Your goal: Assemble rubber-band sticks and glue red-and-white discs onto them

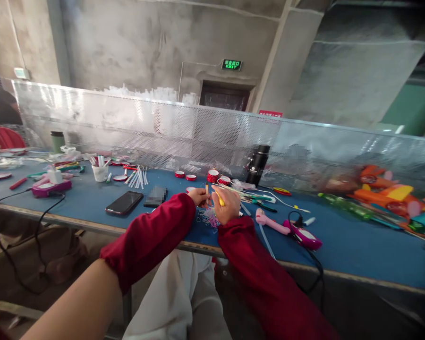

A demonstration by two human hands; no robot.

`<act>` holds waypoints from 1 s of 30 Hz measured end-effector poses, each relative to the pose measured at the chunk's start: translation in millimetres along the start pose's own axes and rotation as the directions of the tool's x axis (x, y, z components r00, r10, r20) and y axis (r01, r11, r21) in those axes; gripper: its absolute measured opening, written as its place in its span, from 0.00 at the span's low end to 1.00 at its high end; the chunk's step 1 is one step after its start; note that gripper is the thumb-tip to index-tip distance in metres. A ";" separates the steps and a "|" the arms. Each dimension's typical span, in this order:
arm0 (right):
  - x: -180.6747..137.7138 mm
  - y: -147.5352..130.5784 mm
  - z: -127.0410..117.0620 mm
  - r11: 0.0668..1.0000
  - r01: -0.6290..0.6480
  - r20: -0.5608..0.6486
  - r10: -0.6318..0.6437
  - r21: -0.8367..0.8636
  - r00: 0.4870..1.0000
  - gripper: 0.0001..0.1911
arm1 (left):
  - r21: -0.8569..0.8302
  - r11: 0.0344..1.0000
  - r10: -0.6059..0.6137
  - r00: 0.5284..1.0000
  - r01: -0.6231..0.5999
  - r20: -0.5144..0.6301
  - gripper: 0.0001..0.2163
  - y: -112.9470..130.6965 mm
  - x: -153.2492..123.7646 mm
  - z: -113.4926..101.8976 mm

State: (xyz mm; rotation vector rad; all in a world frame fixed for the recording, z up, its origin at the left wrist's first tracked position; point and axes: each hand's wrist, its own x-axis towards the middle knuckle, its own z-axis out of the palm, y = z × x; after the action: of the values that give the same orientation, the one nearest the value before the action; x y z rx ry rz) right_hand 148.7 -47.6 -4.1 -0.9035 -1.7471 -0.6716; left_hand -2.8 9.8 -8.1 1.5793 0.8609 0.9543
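By the heap of small pieces (210, 217) are the left hand (199, 197) and the right hand (231, 204) (this one holds a yellow object (220, 199)); left of the heap lies a phone (124, 203).

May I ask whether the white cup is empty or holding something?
Holding something: the white cup has several pen-like sticks poking out.

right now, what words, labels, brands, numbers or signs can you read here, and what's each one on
"安全出口" and "EXIT": green-lit sign above the doorway
Red sign behind the partition: pale lettering, too blurred to read
Black bottle: small pale mark, too small to read
No other text is legible.
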 end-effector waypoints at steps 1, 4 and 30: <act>0.0 -0.8 -0.7 1.000 0.016 0.008 -0.016 0.010 1.000 0.11 | 0.008 1.000 0.000 1.000 0.000 -0.001 0.09 0.1 0.0 -0.1; -0.3 -2.0 -0.3 0.999 0.008 -0.021 -0.007 0.049 1.000 0.10 | 0.031 0.999 -0.008 1.000 0.008 -0.012 0.08 0.8 0.2 -0.1; -0.1 0.0 3.8 0.999 0.033 0.018 -0.033 0.006 0.999 0.06 | 0.022 1.000 -0.006 1.000 0.007 -0.020 0.09 1.0 0.0 0.0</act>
State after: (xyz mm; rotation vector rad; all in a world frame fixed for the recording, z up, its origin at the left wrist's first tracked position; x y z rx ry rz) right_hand 146.7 -44.7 -5.4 -0.8811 -1.7822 -0.6817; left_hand -2.7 9.7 -7.1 1.5870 0.8923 0.9601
